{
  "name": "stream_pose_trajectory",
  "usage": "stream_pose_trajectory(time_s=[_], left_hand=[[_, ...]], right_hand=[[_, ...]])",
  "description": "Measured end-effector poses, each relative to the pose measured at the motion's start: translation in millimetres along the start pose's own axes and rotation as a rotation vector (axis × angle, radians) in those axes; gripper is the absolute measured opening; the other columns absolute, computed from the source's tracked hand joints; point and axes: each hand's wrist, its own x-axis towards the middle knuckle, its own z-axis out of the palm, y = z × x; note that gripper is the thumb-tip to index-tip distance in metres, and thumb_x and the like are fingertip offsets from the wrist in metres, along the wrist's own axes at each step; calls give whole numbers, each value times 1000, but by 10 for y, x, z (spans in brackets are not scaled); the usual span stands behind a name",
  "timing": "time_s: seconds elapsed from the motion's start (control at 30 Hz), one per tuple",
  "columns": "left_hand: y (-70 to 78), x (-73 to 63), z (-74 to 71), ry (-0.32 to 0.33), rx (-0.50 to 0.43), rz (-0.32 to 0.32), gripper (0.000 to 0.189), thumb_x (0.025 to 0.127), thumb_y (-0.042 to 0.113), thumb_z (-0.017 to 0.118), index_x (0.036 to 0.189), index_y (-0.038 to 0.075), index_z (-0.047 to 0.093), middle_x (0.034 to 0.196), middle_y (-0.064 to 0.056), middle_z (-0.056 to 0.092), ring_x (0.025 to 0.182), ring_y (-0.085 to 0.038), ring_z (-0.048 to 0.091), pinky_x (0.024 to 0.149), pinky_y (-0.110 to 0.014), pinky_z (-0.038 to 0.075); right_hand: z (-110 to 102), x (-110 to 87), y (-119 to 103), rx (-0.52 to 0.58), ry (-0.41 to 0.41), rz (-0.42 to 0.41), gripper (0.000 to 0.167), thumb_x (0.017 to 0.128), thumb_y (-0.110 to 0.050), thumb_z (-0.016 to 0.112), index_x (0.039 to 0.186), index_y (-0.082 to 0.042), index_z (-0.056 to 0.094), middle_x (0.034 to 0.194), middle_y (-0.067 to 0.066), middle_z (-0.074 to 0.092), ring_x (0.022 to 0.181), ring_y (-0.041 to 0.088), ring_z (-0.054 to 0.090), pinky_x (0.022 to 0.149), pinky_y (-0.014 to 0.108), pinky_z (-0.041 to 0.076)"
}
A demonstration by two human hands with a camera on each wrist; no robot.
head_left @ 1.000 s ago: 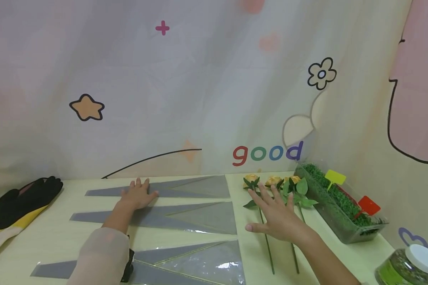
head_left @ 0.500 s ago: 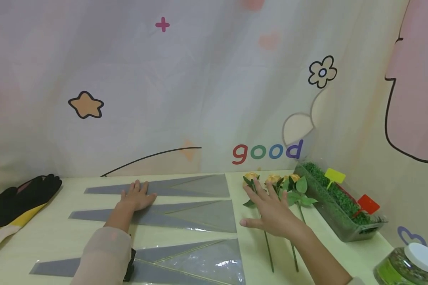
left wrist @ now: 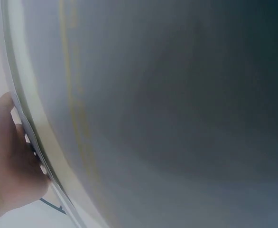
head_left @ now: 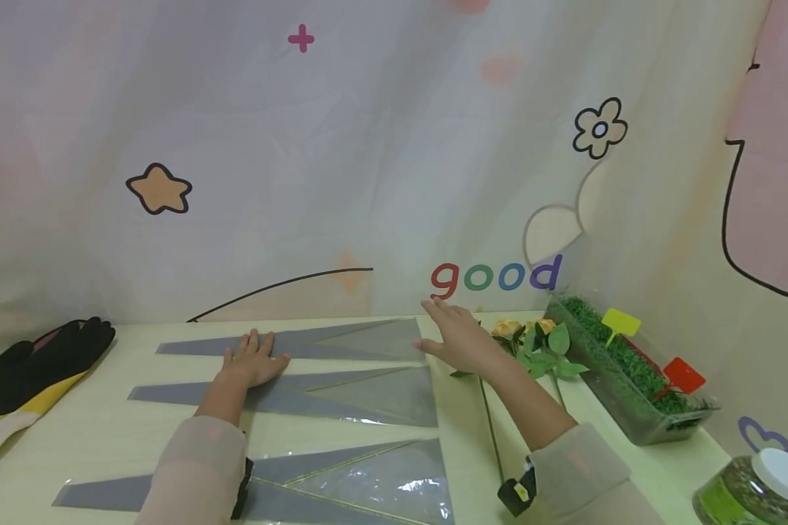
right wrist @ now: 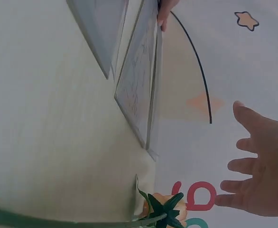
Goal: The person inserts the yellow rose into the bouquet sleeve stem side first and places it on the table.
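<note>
Your left hand [head_left: 255, 362] lies spread on the back plastic sleeve [head_left: 361, 343], its heel reaching over the middle sleeve [head_left: 381, 397]; it grips nothing. Your right hand [head_left: 456, 337] is held out with fingers extended and apart, holding nothing, at the desk's back edge beside the back sleeve's wide end; in the head view, contact there can't be judged. The front sleeve [head_left: 381, 481] lies towards the desk's front edge, all three tapering leftwards. Right of their wide ends, the roses [head_left: 538, 357] lie with their heads towards the back edge.

The desk [head_left: 105, 437] is pale and smooth. At its back right corner, a clear box [head_left: 620, 401] of green grass [head_left: 640, 375] runs forward along the right edge, with a yellow tag [head_left: 620, 321] and a red tag [head_left: 684, 375]. A white-lidded jar [head_left: 748, 488] stands nearer the front. Behind hangs a printed curtain [head_left: 368, 146] reading "good".

Your right arm hides part of the roses, and your left arm covers part of the sleeves. The front sleeve and jar are cut off below. At the left edge, a black, yellow and white bundle [head_left: 39, 379] is hard to identify. The left wrist view is mostly blurred gray.
</note>
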Motion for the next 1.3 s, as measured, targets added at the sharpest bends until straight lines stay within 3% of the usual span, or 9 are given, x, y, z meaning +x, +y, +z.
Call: stream_pose_trajectory(time_s=[0.27,0.53,0.83,1.1,1.3], left_hand=[[-95,99,41,14,-15,-15,82,94,55,35,147,-1,6,147,-30,-9,135,-41,-12,103,-60,-11],[-12,-62,-39,-8,-19,-18,71,97,40,34,146,-4,7,146,-32,-8,134,-43,-10,103,-60,-9],[26,-19,-42,-19,9,-16,70,98,40,31,146,-3,4,147,-31,-9,135,-43,-11,104,-60,-8],[25,8,-65,-22,7,-13,72,97,41,33,146,-3,4,147,-31,-10,134,-43,-11,104,-59,-8],[24,-9,-51,-27,0,-29,70,98,40,32,146,-2,4,147,-30,-11,134,-42,-12,104,-59,-8]], right_hand=[[125,505,121,137,-81,72,65,92,-29,58,143,0,30,141,19,38,127,35,37,102,48,32],[342,694,198,235,-109,81,58,93,-23,56,138,6,36,137,24,41,126,36,39,102,46,32],[563,740,274,172,-156,192,51,92,-25,59,136,-4,46,132,14,51,122,28,45,99,40,38],[617,741,295,-4,-156,144,36,90,-21,61,124,-9,58,120,8,59,115,31,46,95,43,38],[662,737,287,2,-129,159,37,88,-19,65,123,-8,60,118,8,61,107,24,53,94,41,41]])
